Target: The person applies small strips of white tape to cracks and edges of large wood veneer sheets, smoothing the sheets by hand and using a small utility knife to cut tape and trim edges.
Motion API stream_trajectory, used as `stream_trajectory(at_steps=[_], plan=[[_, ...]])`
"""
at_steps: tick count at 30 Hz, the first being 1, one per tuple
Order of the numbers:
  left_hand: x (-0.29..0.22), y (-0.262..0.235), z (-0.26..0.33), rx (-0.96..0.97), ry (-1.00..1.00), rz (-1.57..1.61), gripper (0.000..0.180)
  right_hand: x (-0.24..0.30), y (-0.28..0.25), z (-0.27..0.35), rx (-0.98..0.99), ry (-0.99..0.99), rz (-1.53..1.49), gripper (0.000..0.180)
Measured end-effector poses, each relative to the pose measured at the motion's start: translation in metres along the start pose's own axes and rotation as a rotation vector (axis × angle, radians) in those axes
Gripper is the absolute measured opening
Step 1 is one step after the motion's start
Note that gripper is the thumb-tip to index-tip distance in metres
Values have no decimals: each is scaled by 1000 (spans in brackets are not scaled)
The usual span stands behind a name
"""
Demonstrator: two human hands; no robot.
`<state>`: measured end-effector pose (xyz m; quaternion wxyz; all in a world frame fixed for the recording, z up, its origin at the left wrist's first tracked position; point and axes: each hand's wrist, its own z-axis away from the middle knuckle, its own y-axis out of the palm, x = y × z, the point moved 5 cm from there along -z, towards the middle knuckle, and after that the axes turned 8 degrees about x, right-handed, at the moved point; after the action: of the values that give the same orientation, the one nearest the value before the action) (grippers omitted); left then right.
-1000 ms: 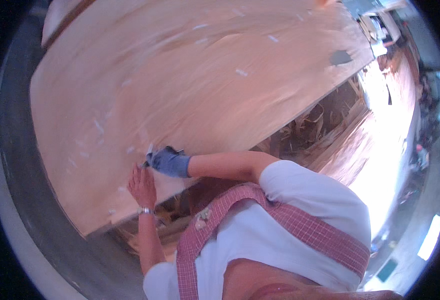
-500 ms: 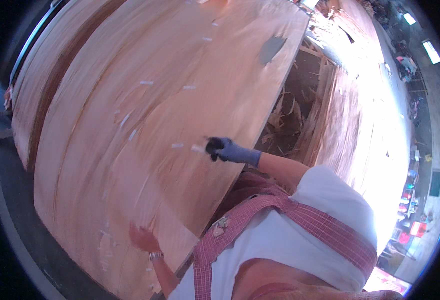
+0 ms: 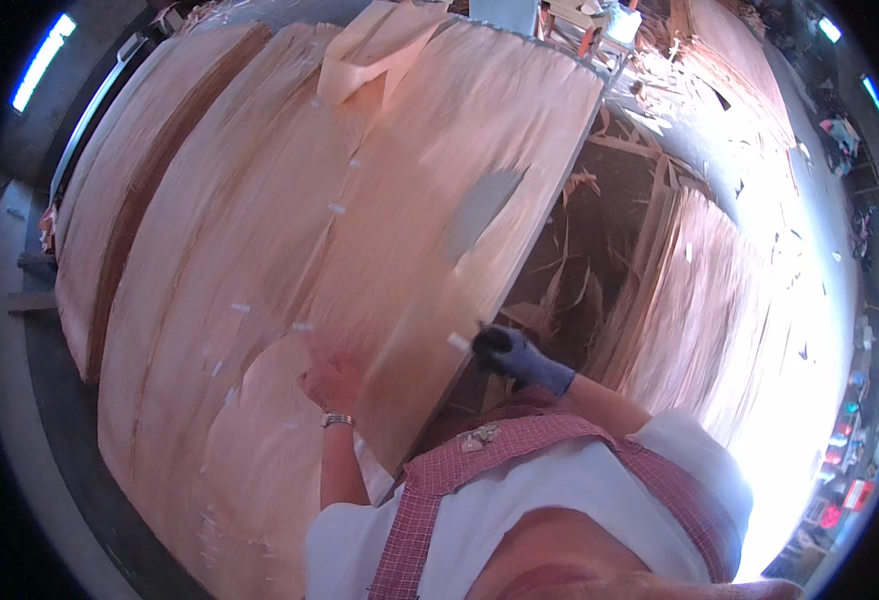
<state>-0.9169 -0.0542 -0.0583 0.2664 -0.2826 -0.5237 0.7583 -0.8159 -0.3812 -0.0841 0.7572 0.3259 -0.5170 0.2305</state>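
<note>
A broad pale wood veneer sheet (image 3: 400, 210) lies in front of me, with a grey gap (image 3: 482, 212) near its right side. My bare left hand (image 3: 332, 382), a watch at its wrist, is over the veneer beside a smooth, paler veneer piece (image 3: 270, 420); blur smears its fingers. At the sheet's right edge is my right hand (image 3: 512, 353) in a grey glove with black fingers. Those fingers are closed, and a small dark tip shows at their end, too blurred to name. Just left of them a white tape piece (image 3: 460, 342) lies on the veneer.
Several white tape bits (image 3: 242, 308) dot the veneer. A curled veneer strip (image 3: 360, 75) rises at the far edge. Right of the sheet, torn veneer scraps (image 3: 560, 290) fill a dark gap beside another veneer stack (image 3: 700, 290). A dark gap-like line (image 3: 150, 190) crosses the left side.
The whole view has shifted, bringing the far curled strip into sight. My right hand has moved to the sheet's right edge; my left hand has moved farther forward over the veneer.
</note>
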Motion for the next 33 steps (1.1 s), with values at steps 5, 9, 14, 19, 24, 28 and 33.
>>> stream_trajectory(at_steps=[5,9,14,19,24,28,33], plan=[[-139,-3,-87,-424,46,-21,64,87,18,-62,515,91,-33,24],[-289,-35,-165,-376,120,218,62,151,0,-114,471,-173,476,33],[-389,-72,-274,-505,376,11,67,191,-112,-183,119,-332,602,36],[-425,-132,-447,-645,475,-349,58,186,-260,-264,-60,-298,885,24],[-373,-131,-543,-495,465,-604,26,240,-328,-433,-90,-447,996,44],[-390,-146,-525,-432,475,-696,16,297,-363,-615,-254,-523,1177,66],[-414,-163,-509,-381,390,-612,14,321,-415,-747,79,-379,1664,49]])
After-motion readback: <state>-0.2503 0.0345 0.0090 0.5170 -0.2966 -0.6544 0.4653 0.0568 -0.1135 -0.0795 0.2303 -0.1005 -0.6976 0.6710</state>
